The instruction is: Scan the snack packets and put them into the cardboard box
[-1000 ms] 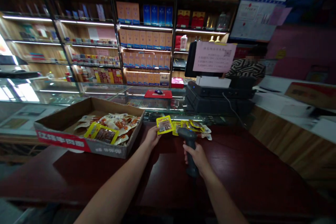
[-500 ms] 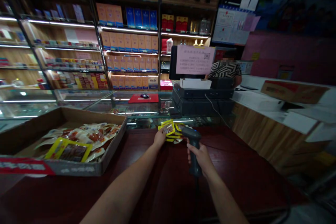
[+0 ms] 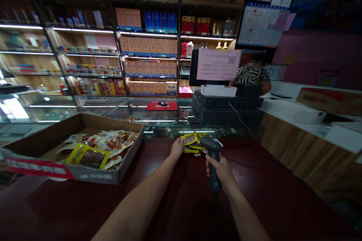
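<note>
**Scanner (image 3: pixel 212 150) in my right hand, one yellow packet in my left**

My right hand (image 3: pixel 220 168) is wrapped tight around the grip of the one dark scanner. Its head rises just beyond my knuckles and points away from me. The lower end of the grip pokes out below my palm, and past that it is lost in the dim light.

My left hand (image 3: pixel 177 148) pinches a single yellow packet (image 3: pixel 190 139) by its near edge, just left of the scanner head and slightly beyond it. Under that packet, right past my fingertips, lies a small pile of packets (image 3: pixel 194 149) on the dark red counter (image 3: pixel 268 196). I see at least two more yellow edges. The scanner head covers the right side of the pile, so I cannot count it fully.

Well off to the left of my left forearm sits one open cardboard box (image 3: pixel 53 135), its left end cut off by the frame. The snack packs (image 3: pixel 110 143) inside it overlap too much to count. One larger yellow pack (image 3: pixel 87 157) lies at the front of them.

Beyond both hands stands one till (image 3: pixel 226 105) with a paper notice (image 3: pixel 217 64) stuck to its screen; the print is too small to read. Another person (image 3: pixel 251 75) is half hidden behind it. Farther left lies one red mat (image 3: pixel 161 106) with a mouse on it.
</note>
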A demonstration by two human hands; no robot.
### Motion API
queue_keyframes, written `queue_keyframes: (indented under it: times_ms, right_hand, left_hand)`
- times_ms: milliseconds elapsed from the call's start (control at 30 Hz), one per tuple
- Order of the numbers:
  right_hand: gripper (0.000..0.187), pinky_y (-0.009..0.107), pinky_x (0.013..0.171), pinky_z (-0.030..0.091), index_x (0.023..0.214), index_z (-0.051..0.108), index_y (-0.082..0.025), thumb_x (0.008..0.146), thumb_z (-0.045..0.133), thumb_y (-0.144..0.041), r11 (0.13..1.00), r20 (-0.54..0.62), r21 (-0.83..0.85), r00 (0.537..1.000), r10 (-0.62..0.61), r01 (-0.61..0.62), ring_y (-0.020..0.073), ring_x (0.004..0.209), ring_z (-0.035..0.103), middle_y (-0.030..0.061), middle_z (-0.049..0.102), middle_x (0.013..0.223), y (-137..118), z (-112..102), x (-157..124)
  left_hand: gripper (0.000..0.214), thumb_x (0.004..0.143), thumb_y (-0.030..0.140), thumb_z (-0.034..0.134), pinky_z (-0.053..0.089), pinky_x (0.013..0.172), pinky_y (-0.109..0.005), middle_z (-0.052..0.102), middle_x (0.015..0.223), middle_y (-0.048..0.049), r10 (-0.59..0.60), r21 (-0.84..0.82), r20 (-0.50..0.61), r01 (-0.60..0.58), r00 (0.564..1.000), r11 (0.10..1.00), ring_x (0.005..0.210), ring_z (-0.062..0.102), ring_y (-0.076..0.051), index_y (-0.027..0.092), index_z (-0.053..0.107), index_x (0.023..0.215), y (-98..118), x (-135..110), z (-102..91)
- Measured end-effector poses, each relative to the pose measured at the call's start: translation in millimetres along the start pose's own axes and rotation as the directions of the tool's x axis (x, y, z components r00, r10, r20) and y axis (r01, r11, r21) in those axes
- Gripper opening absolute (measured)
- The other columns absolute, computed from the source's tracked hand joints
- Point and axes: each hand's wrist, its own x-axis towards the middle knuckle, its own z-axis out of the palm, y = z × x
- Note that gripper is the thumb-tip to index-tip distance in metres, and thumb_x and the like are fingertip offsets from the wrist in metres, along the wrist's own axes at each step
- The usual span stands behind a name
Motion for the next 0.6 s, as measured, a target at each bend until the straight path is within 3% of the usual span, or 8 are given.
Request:
queue_keyframes:
  times_ms: [200,300,367,500,600]
  right_hand:
    - [0.042,0.022,0.034,0.043,0.09,0.055,-0.015,0.06,0.071,-0.041,1.0,0.09,0.017,0.996,0.018,-0.02,0.0105,0.036,0.051,-0.006,0.055,0.049,10.1,40.5,-6.0]
    - [0.045,0.022,0.033,0.042,0.09,0.055,-0.015,0.059,0.072,-0.042,0.999,0.159,0.014,0.986,0.047,-0.05,0.0108,0.036,0.051,-0.0062,0.055,0.049,18.2,66.7,-10.2]
    - [0.045,0.022,0.033,0.042,0.09,0.055,-0.015,0.059,0.072,-0.042,0.998,0.208,0.01,0.977,0.054,-0.058,0.0111,0.035,0.05,-0.0062,0.054,0.049,23.1,84.0,-14.2]
    - [0.045,0.023,0.033,0.042,0.09,0.055,-0.016,0.059,0.071,-0.043,0.997,0.286,-0.002,0.956,0.072,-0.075,0.0115,0.036,0.05,-0.0062,0.054,0.049,30.8,112.9,-22.0]
    - [0.045,0.023,0.033,0.042,0.091,0.054,-0.017,0.058,0.071,-0.043,0.996,0.309,-0.022,0.947,0.084,-0.081,0.0119,0.036,0.05,-0.0062,0.055,0.049,35.9,127.8,-24.6]
  left_hand:
    - [0.007,0.064,0.014,0.068,0.042,0.086,-0.034,0.066,0.074,-0.007,0.155,0.189,-0.105,-0.133,0.982,0.973,0.08,0.06,-0.022,0.018,0.066,0.07,46.6,-20.8,-51.5]
    - [0.011,0.063,0.017,0.069,0.043,0.085,-0.035,0.065,0.074,-0.0055,0.278,0.324,-0.143,-0.221,0.95,0.92,0.077,0.059,-0.022,0.019,0.068,0.074,80.9,-27.8,-97.7]
    - [0.013,0.063,0.018,0.069,0.044,0.085,-0.035,0.065,0.074,-0.0053,0.329,0.463,-0.208,-0.203,0.921,0.863,0.077,0.06,-0.022,0.019,0.068,0.076,105.9,-29.8,-136.3]
    - [0.021,0.069,0.018,0.06,0.044,0.085,-0.035,0.067,0.092,-0.0115,0.416,0.809,-0.297,-0.005,0.859,0.588,0.089,0.061,-0.024,0.014,0.067,0.088,150.7,-33.3,-221.1]
    - [0.026,0.07,0.017,0.056,0.044,0.084,-0.031,0.068,0.098,-0.013,0.372,0.916,-0.293,0.146,0.881,0.375,0.094,0.061,-0.025,0.014,0.067,0.092,172.8,-39.9,-276.5]
